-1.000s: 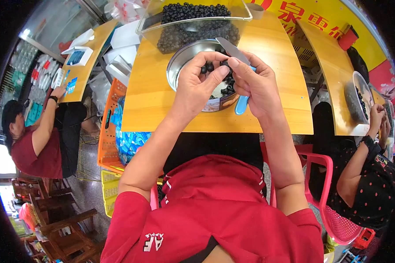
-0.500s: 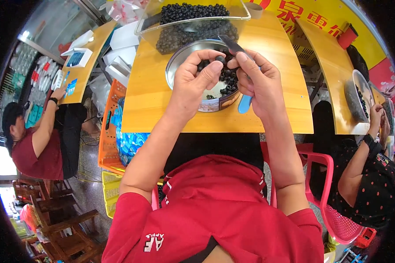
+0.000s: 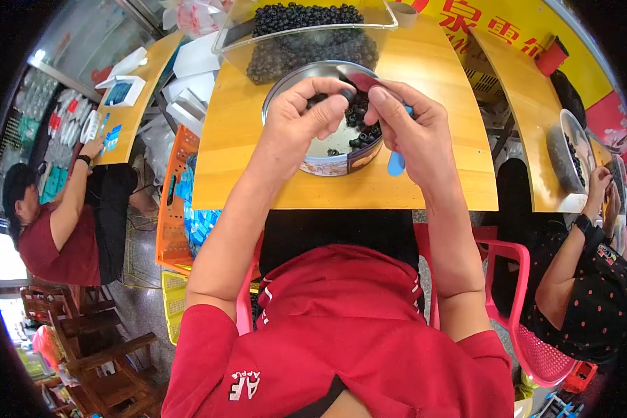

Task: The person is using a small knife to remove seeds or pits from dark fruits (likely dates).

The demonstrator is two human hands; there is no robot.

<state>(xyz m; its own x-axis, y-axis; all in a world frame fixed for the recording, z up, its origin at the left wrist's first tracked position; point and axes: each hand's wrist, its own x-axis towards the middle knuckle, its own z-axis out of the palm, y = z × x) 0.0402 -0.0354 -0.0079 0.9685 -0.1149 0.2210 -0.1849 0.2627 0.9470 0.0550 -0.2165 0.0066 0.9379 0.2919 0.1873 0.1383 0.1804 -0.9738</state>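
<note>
My left hand [image 3: 303,111] pinches a small round black part [image 3: 346,93] between thumb and forefinger. My right hand [image 3: 414,129] is closed around a knife; its blue handle [image 3: 396,164] sticks out below the palm, and its blade [image 3: 354,75] points up to the left near the black part. Both hands hover over a round metal tin [image 3: 317,164] on the wooden table. Several loose black ring-like parts [image 3: 361,141] lie inside the tin, partly hidden by my hands.
A clear plastic bin [image 3: 219,50] heaped with black parts stands at the table's far side. An orange crate [image 3: 171,209] is at the left. Co-workers sit at tables on both sides: one in a dark red shirt [image 3: 63,237], another in a dotted black top [image 3: 592,299].
The knife blade has turned and shifted slightly left, lying lower between my hands. The small black part stays in my left fingertips.
</note>
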